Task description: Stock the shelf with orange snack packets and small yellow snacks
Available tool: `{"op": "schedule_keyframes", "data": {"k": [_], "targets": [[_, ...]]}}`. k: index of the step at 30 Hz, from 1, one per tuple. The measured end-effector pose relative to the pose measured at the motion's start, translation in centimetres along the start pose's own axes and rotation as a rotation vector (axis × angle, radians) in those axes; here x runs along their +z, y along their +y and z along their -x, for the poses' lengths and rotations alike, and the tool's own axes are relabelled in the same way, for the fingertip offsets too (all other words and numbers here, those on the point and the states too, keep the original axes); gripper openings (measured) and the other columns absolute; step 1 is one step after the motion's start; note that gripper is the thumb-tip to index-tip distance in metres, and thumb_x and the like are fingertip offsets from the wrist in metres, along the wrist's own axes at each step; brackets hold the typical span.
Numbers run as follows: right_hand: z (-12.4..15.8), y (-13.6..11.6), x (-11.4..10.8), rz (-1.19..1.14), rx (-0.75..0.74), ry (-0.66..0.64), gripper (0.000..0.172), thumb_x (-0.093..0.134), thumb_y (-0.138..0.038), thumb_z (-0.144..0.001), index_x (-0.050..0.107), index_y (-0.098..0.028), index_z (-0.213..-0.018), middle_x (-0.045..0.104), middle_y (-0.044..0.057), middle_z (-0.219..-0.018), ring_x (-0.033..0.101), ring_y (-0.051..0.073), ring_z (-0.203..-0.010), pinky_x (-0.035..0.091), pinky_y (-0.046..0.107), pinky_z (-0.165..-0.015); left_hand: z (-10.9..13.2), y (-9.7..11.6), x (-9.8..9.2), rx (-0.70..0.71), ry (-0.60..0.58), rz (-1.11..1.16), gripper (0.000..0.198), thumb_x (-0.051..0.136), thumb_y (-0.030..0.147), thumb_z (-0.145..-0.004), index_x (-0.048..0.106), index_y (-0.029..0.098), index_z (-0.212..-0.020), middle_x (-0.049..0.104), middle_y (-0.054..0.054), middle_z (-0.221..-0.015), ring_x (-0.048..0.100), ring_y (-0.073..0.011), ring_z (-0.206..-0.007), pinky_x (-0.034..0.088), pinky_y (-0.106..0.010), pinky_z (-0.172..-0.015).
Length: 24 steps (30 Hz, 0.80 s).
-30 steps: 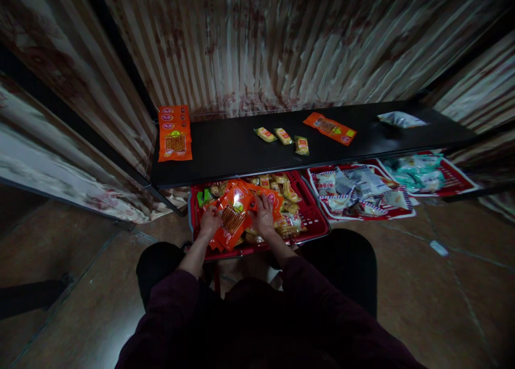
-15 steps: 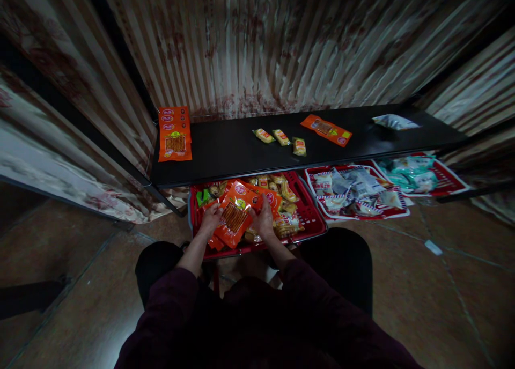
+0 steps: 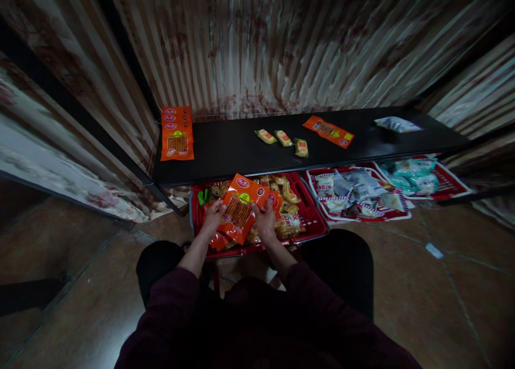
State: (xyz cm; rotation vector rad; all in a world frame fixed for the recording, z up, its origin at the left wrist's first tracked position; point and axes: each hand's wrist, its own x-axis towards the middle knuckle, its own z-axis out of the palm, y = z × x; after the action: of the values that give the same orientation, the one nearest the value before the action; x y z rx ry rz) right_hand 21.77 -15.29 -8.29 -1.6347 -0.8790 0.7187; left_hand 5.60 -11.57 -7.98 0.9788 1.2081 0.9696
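Note:
An orange snack packet (image 3: 239, 211), with brown sticks showing through its window, is gripped by both my hands above a red basket (image 3: 316, 219). My left hand (image 3: 213, 219) is closed on the packet's left edge. On the opposite edge, my right hand (image 3: 264, 221) pinches it with the thumb on top. Under the packet, the basket holds more orange packets and several clear-wrapped yellowish snacks (image 3: 288, 192). Part of the basket's contents is hidden by the packet and my hands.
A black shelf (image 3: 229, 154) runs behind the basket. On it lie stacked orange packets (image 3: 177, 135), three small yellow packets (image 3: 284, 138), another orange packet (image 3: 329, 132) and a silvery packet (image 3: 396, 124). Rightward stand a basket of white packets (image 3: 356, 189) and one of teal packets (image 3: 418, 176).
The orange packet has been raised slightly and turned more upright, its top edge now reaching the shelf's front edge in view. Both hands keep hold of it.

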Motion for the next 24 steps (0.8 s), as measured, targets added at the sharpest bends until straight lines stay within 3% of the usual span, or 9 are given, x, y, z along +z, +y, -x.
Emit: {"op": "schedule_keyframes", "data": {"k": [4,8,14,21,24], "targets": [[1.3,-0.8,0.8,-0.395,0.174,-0.084,0.039,0.066,-0.043,-0.07,0.063,-0.017,-0.099,0.072,0.003,-0.082,0.065,0.018,-0.072,0.053,0.033,-0.07,0.3,0.7,0.0,-0.001,-0.008,0.067,0.02,0.061,0.033,-0.072,0.062,0.017,-0.085,0.068,-0.001,-0.08,0.06,-0.0131,-0.072,0.047,-0.024,-0.07],[2.1,-1.7,1.0,-0.561,0.233,-0.154,0.034,0.071,-0.041,-0.064,0.065,-0.019,-0.089,0.072,0.001,-0.079,0.067,0.019,-0.074,0.054,0.033,-0.071,0.5,1.0,-0.1,-0.023,0.004,0.149,0.025,0.063,0.033,-0.07,0.063,0.017,-0.089,0.068,0.0,-0.08,0.059,-0.012,-0.068,0.046,-0.023,-0.066],[2.0,-1.9,0.9,-0.577,0.274,-0.122,0.032,0.075,-0.039,-0.06,0.065,-0.019,-0.083,0.072,0.001,-0.078,0.068,0.019,-0.072,0.055,0.035,-0.07,0.6,1.3,-0.3,-0.04,-0.035,0.16,0.03,0.066,0.031,-0.069,0.063,0.017,-0.095,0.069,-0.004,-0.09,0.063,-0.0145,-0.075,0.049,-0.026,-0.071],[0.4,-2.7,0.1,-0.554,0.298,-0.081,0.031,0.076,-0.037,-0.057,0.065,-0.019,-0.08,0.073,0.001,-0.078,0.067,0.02,-0.076,0.054,0.036,-0.074,1.5,2.0,-0.7,-0.062,-0.332,0.221,0.071,0.074,0.018,-0.06,0.05,0.02,-0.126,0.067,-0.007,-0.109,0.065,-0.0188,-0.089,0.052,-0.03,-0.079],[0.0,-3.1,-0.3,-0.54,0.288,-0.119,0.032,0.075,-0.037,-0.057,0.065,-0.019,-0.081,0.072,0.001,-0.079,0.067,0.02,-0.077,0.054,0.036,-0.074,1.9,2.2,-0.8,-0.067,-0.376,0.255,0.081,0.073,0.015,-0.06,0.043,0.022,-0.134,0.066,-0.007,-0.112,0.065,-0.0188,-0.09,0.052,-0.03,-0.079]]}}
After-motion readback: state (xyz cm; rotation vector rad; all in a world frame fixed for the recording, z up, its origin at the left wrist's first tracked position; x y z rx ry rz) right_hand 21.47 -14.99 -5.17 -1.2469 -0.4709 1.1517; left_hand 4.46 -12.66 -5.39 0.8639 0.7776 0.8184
